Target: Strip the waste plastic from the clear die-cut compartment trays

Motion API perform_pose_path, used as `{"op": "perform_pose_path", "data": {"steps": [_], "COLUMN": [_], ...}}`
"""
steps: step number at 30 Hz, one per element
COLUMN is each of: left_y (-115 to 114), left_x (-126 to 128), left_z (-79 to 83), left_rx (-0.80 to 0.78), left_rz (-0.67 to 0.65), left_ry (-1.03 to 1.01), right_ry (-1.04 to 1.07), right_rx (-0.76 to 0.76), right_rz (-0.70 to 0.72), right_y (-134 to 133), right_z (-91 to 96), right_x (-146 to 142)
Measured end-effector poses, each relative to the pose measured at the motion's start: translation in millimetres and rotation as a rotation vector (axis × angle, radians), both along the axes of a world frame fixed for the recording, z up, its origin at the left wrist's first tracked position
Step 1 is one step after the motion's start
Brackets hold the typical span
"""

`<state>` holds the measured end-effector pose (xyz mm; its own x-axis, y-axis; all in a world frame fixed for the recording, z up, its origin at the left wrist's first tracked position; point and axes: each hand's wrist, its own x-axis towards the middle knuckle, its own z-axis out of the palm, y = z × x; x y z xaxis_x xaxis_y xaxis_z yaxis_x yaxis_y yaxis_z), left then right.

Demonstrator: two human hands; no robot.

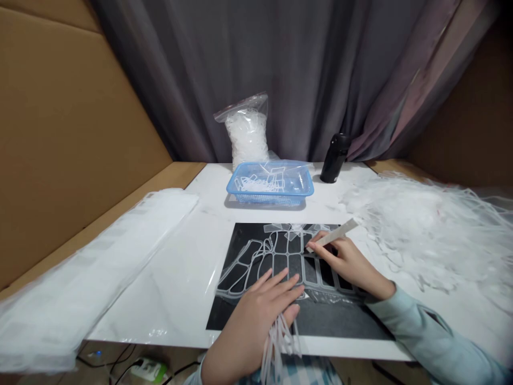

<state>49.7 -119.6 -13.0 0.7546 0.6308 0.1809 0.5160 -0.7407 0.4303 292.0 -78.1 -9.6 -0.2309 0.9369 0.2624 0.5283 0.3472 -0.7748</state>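
A clear plastic sheet of die-cut frames lies on a black mat at the table's front. My left hand rests flat on the sheet's near edge, fingers stretched out, with a bunch of clear plastic strips hanging under the palm. My right hand pinches a thin flat white tool like a pen, its tip touching the sheet near the upper right cells.
A blue basket with clear plastic pieces stands behind the mat, a filled clear bag behind it, a black bottle to its right. A heap of plastic offcuts covers the right side. Stacked clear sheets lie left.
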Motion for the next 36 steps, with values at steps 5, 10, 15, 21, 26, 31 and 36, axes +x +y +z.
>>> {"op": "perform_pose_path", "data": {"steps": [5,10,15,21,26,31,36], "left_y": [0,2,2,1,1,0,0], "left_x": [0,-1,-3,-3,-3,-3,-2], "left_z": [-0.3,-2.0,-3.8,-1.2,-0.4,-2.1,-2.9], "left_rx": [-0.029,-0.057,-0.075,-0.069,-0.058,-0.06,-0.038], "left_rz": [0.004,0.001,0.006,0.007,0.008,0.01,0.007], "left_ry": [-0.016,0.019,0.0,-0.023,-0.041,-0.018,-0.022], "right_ry": [-0.017,-0.091,-0.339,-0.578,-0.613,-0.531,-0.356], "right_rx": [0.05,0.122,0.3,0.499,0.548,0.592,0.674], "right_rz": [-0.006,0.016,0.031,-0.118,-0.189,-0.544,-0.876], "right_y": [-1,-2,-4,-3,-1,7,8], "right_z": [0.0,-2.3,-6.2,-7.5,-5.4,3.8,19.0], "right_x": [-1,-1,-2,4,13,45,64]}}
